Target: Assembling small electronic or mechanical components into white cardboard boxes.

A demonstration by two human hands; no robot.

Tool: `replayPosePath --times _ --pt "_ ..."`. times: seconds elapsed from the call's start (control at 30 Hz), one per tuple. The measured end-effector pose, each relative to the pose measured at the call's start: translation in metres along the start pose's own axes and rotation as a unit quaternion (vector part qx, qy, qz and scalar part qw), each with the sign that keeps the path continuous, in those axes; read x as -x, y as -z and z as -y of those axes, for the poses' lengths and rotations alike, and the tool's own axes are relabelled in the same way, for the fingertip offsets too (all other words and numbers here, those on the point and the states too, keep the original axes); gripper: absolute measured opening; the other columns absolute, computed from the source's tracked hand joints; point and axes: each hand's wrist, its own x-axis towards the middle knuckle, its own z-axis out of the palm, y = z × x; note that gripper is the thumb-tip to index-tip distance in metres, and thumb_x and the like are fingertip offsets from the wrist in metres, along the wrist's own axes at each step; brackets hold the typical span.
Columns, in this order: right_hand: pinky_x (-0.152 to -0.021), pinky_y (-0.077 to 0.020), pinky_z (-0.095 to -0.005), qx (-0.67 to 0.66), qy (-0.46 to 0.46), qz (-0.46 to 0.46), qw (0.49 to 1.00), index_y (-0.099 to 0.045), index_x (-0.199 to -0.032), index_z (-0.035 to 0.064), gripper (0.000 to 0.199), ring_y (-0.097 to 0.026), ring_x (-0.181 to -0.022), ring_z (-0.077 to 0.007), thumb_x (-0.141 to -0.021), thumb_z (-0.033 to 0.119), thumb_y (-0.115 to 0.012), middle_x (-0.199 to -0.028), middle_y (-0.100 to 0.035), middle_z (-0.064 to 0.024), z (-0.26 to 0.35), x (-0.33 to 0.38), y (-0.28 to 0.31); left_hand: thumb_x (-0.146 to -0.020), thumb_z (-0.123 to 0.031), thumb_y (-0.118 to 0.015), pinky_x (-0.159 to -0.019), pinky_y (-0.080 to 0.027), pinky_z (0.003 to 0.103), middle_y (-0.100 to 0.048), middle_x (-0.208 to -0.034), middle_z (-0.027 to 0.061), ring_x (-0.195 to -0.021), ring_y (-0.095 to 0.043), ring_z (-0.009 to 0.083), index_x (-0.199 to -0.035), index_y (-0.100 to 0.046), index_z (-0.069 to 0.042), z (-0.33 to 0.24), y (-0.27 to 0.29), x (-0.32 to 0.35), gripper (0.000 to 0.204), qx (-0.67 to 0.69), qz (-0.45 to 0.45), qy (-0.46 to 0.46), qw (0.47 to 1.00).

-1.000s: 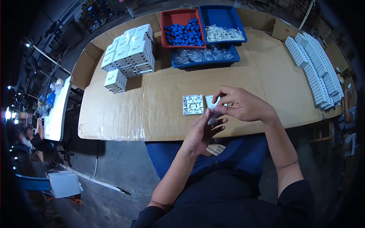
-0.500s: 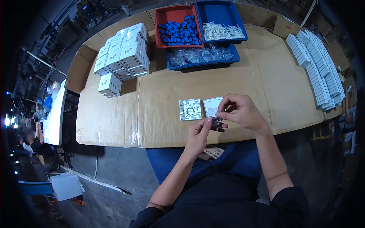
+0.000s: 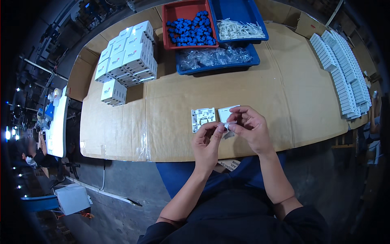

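Just in front of the table's near edge, my left hand (image 3: 207,145) and my right hand (image 3: 252,131) meet at the fingertips. Between them they pinch a thin, whitish strip (image 3: 228,123), its two ends partly covered by thumbs and fingers. What kind of part it is I cannot make out. Beyond my left fingers lies a square white plastic tray-like housing (image 3: 201,116) with a moulded inside facing up. A flat white square cover (image 3: 224,114) lies to the right of it, partly hidden by my right hand.
Stacked white boxes (image 3: 129,55) stand at the far left. At the back are a red bin (image 3: 187,9) of blue parts, a blue bin (image 3: 237,10) of white sticks and a blue tray (image 3: 217,70) of clear plastic bags. Rows of white housings (image 3: 341,75) line the right edge.
My right hand has dropped lower and turned, with its fingers more upright. My left hand has shifted slightly left, and the strip now shows level between both hands.
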Motion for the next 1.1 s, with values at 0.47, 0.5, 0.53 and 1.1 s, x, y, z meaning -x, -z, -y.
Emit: replayPosePath --times 0.47,0.5,0.53,1.1 --pt "-0.079 -0.0513 -0.0232 -0.036 0.0 -0.034 0.999 -0.072 -0.105 -0.0005 0.011 -0.064 -0.089 -0.0072 -0.095 0.003 -0.074 -0.099 -0.071 -0.0028 -0.03 -0.002 0.003 -0.1 -0.012 -0.071 -0.087 -0.051 0.025 -0.071 -0.1 0.0036 -0.095 -0.065 0.01 -0.111 -0.07 0.001 0.0 0.004 -0.008 0.016 -0.002 -0.025 0.035 0.999" --pt "-0.08 -0.0513 -0.0234 -0.017 0.021 -0.031 0.999 -0.071 -0.105 -0.0007 0.01 -0.064 -0.089 -0.0074 -0.096 0.003 -0.072 -0.099 -0.071 -0.0031 -0.031 -0.001 0.003 -0.1 -0.012 -0.071 -0.087 -0.051 0.025 -0.071 -0.1 0.0036 -0.095 -0.065 0.01 -0.111 -0.07 0.001 0.001 0.004 -0.008 0.016 -0.002 -0.025 0.036 0.999" --pt "-0.08 -0.0513 -0.0235 0.003 0.041 -0.027 0.999 -0.071 -0.105 -0.0009 0.008 -0.064 -0.089 -0.0077 -0.097 0.002 -0.071 -0.1 -0.07 -0.0035 -0.032 0.0 0.003 -0.1 -0.012 -0.071 -0.087 -0.051 0.025 -0.071 -0.099 0.0038 -0.094 -0.066 0.01 -0.11 -0.071 0.001 0.002 0.004 -0.008 0.016 -0.014 -0.02 0.036 0.999" --pt "-0.092 -0.0517 -0.0267 -0.027 0.043 0.022 0.998 -0.067 -0.104 -0.0033 0.007 -0.063 -0.102 -0.0111 -0.098 0.0 -0.066 -0.11 -0.066 -0.0066 -0.035 0.002 -0.008 -0.098 -0.007 -0.071 -0.092 -0.05 0.027 -0.07 -0.101 0.0037 -0.099 -0.063 0.0103 -0.108 -0.069 0.001 0.003 0.012 -0.006 0.012 -0.028 0.013 0.028 0.999"
